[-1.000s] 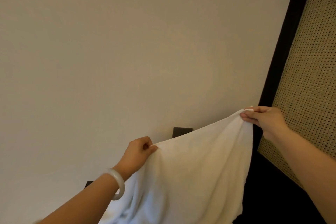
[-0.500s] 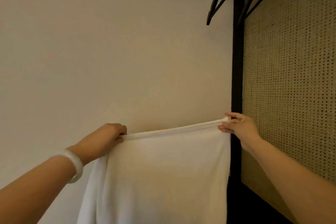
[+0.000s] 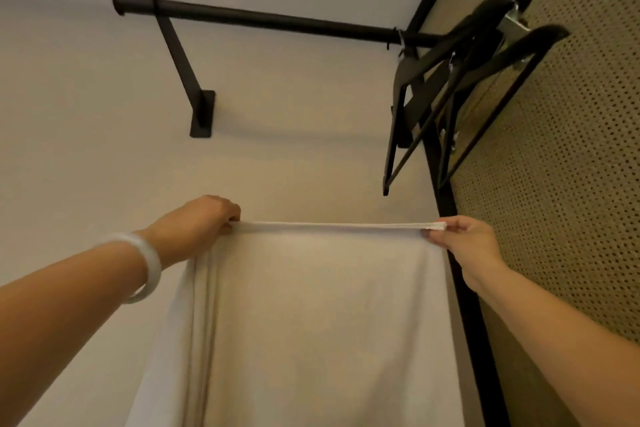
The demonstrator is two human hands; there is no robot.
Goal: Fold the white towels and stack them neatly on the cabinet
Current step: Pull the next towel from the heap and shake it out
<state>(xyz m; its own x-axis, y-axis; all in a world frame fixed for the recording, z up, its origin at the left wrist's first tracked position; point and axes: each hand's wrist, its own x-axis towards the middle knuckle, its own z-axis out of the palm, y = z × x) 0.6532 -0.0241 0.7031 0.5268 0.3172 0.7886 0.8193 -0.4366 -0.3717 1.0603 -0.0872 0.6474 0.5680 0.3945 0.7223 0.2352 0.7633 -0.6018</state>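
Bare wall (image 3: 294, 166) leaves passing room between the towel (image 3: 329, 322) and the rail (image 3: 277, 21) at 12 o'clock. Hangers (image 3: 429, 62) crowd 1 o'clock; the perforated panel (image 3: 571, 184) blocks 3 o'clock.

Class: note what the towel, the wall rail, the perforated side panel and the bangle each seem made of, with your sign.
White towel: soft woven cloth, probably cotton terry; it hangs limp with folds.
Clothes rail: likely metal, matt black; slim, rigid, evenly dull.
Side panel: looks like woven cane; tan with regular small holes.
Bangle: perhaps jade or glass; pale, smooth, translucent.
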